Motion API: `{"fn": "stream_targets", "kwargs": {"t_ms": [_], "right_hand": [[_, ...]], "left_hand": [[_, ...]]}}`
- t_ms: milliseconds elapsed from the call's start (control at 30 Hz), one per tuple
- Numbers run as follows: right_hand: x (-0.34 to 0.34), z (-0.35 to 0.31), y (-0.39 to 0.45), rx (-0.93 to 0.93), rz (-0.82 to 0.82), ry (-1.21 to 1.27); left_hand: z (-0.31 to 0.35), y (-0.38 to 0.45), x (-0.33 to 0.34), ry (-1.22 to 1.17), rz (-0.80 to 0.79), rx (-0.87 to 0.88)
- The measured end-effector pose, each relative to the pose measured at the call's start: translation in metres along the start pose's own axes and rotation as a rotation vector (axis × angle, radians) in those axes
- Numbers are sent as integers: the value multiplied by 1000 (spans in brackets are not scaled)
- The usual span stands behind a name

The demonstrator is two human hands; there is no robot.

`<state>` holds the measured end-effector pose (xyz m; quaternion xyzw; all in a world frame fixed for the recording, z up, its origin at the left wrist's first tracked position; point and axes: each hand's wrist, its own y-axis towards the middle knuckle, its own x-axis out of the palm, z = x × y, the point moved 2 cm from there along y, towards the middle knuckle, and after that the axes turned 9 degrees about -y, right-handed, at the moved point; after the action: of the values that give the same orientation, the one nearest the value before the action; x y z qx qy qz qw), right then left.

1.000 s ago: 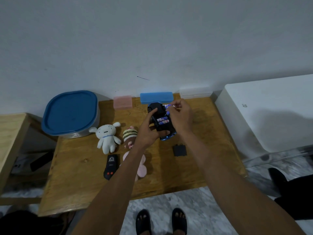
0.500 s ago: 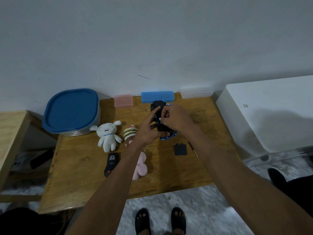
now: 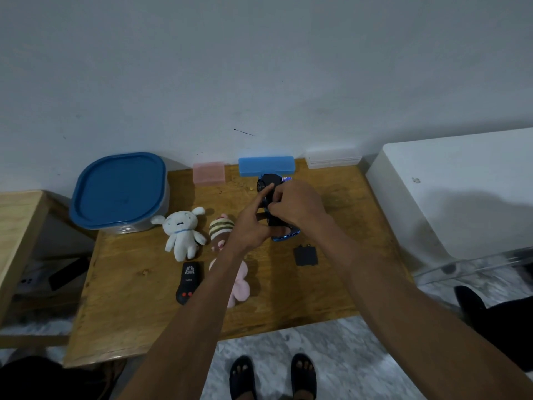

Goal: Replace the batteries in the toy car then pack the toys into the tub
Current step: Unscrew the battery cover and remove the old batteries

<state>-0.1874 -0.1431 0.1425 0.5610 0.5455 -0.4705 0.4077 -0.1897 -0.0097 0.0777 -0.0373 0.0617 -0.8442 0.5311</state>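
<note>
On the wooden table (image 3: 138, 307) in front of me are lots of things. The tub (image 3: 119, 192) with its blue lid on sits at the far left corner. A pink box (image 3: 208, 174), a blue box (image 3: 266, 166) and a clear box (image 3: 333, 160) line up by the wall. A white bunny plush (image 3: 181, 232) lies near the tub. Next to it is a plush with a striped hat (image 3: 221, 230), and my left arm covers part of its pink body. A black remote (image 3: 189, 282) lies in front of the bunny. A small black battery cover (image 3: 305, 255) lies flat, just to the right of my hands.

The toy car (image 3: 272, 203) is upside down, near the blue box. My left hand (image 3: 249, 226) holds it from the side, thumb under and pointer finger stretched along it. My right hand (image 3: 297, 206) is on top, fingers curled and pinching at the car's belly. My hand hides what they pinch, so I cannot tell what it is.
</note>
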Motion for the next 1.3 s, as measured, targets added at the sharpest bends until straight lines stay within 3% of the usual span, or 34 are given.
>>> {"fn": "stream_targets", "kwargs": {"t_ms": [500,733,900,1100,1300], "right_hand": [[4,9,6,29,54,-30],[9,33,10,-186,-86,183],[9,37,11,-218,-78,240],[0,41,9,20,45,595],[5,47,4,195,124,569]], "left_hand": [[-5,8,6,23,-26,-3],[-5,9,-2,-35,-8,-36],[0,11,0,-66,-1,-39],[3,13,-3,-94,31,-31],[3,12,-1,-101,40,-44]]}}
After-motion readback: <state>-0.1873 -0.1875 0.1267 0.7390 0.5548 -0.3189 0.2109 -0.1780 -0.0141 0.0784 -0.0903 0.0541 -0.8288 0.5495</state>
